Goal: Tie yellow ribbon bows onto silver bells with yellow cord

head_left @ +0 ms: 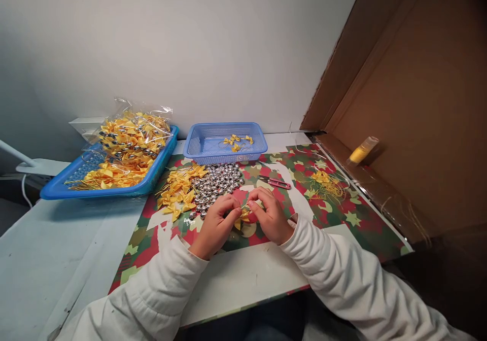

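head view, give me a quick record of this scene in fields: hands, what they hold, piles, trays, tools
left hand: left hand pinches a small yellow bow from its side
right hand: right hand pinches the same bow, fingertips meeting the left's
piles: silver bells heaped beyond the hands; loose yellow bows to their left
small basket: blue basket holding a few bows
large tray: blue tray with a clear bag of bows and bells
tool: pink snips lying on the patterned mat
thread scraps: yellow thread bits at right
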`<state>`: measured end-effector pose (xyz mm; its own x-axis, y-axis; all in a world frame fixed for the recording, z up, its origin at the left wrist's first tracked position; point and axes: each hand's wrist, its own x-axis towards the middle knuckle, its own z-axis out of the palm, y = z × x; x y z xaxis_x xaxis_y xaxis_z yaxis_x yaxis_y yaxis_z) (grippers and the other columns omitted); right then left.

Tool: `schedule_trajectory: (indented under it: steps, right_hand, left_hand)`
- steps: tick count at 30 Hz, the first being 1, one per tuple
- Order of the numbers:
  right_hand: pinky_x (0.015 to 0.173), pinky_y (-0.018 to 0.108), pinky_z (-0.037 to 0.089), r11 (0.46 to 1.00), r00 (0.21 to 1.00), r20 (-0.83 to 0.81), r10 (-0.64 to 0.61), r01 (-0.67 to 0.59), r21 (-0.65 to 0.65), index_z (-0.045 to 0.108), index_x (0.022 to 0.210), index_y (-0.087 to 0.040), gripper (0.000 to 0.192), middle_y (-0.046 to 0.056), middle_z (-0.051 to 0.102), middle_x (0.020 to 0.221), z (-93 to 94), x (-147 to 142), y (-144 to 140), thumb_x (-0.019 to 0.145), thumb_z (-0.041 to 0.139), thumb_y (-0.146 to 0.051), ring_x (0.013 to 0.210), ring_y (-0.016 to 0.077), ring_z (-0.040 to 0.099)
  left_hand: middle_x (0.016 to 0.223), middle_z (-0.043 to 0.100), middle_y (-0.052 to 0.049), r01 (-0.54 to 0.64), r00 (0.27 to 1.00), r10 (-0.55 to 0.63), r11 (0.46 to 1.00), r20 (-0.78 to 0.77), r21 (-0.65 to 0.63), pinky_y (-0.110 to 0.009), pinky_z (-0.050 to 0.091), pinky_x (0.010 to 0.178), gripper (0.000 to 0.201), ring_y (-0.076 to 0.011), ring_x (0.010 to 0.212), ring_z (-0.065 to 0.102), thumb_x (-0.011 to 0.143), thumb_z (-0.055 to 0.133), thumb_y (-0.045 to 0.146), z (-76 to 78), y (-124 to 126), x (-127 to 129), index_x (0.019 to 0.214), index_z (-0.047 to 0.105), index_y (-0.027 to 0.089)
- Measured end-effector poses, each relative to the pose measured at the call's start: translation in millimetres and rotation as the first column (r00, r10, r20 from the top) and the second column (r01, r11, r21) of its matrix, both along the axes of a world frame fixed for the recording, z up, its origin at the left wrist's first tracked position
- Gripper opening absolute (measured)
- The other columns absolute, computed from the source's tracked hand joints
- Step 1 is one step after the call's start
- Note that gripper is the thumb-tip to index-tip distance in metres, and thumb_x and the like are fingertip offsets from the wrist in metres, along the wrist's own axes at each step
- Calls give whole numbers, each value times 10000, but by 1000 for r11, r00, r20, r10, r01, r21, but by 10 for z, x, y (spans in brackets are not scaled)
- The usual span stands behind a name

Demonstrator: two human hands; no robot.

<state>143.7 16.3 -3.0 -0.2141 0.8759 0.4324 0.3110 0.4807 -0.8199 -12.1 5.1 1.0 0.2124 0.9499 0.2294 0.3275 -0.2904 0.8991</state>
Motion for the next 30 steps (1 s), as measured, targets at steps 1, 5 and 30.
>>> schedule_trajectory:
  steps: [1,5,30]
  right_hand:
    - [757,329,381,1000,1000,7,0,0,-4,484,711,-210,155,11,539,756,-3,-1,0,859,440,-199,786,177,499]
    - [751,314,378,1000,1000,24,6,-6,-12,476,724,-210,157,8,534,761,-17,-3,-3,873,429,-198,788,173,494]
    - [732,306,369,999,998,62,18,-17,-27,480,727,-205,186,7,524,756,-37,-6,12,904,423,-202,772,169,473]
  left_hand:
    - [714,514,-18,1,1000,-1,1000,1,3,-296,366,715,240,-184,743,481,823,473,262,-3,0,-1,591,483,200]
    - [702,506,-17,3,1000,-3,1000,-2,9,-300,368,709,254,-183,734,476,829,453,250,-5,-2,1,580,455,202]
    - [751,478,-24,59,994,-51,994,99,-86,-283,355,695,235,-168,749,454,802,412,234,27,-15,12,571,422,192]
